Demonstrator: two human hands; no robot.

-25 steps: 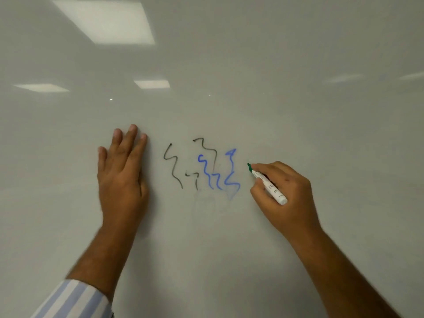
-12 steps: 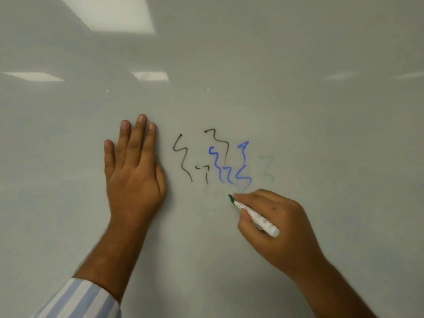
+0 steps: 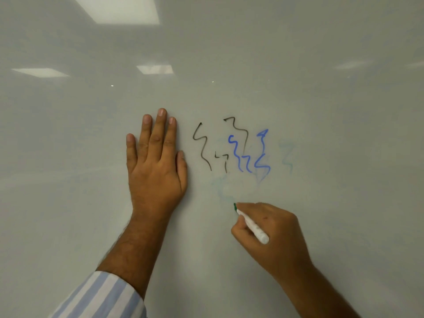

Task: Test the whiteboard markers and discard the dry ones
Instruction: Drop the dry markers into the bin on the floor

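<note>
1. The right hand [image 3: 273, 235] closes its fingers round a green-tipped marker [image 3: 251, 223], its tip on the whiteboard [image 3: 321, 111] just near of the blue squiggles [image 3: 250, 154].
2. The left hand [image 3: 156, 166] lies flat and open on the board, holding nothing, left of the black squiggles [image 3: 202, 145].
3. The pale green trace [image 3: 223, 190] by the tip and the faint green squiggle [image 3: 286, 157] to the right look weak; smudged blue close by could mask them and mislead the verdict.
4. Light pressure, not dryness, might cause the faintness, so a working marker risks being discarded.
</note>
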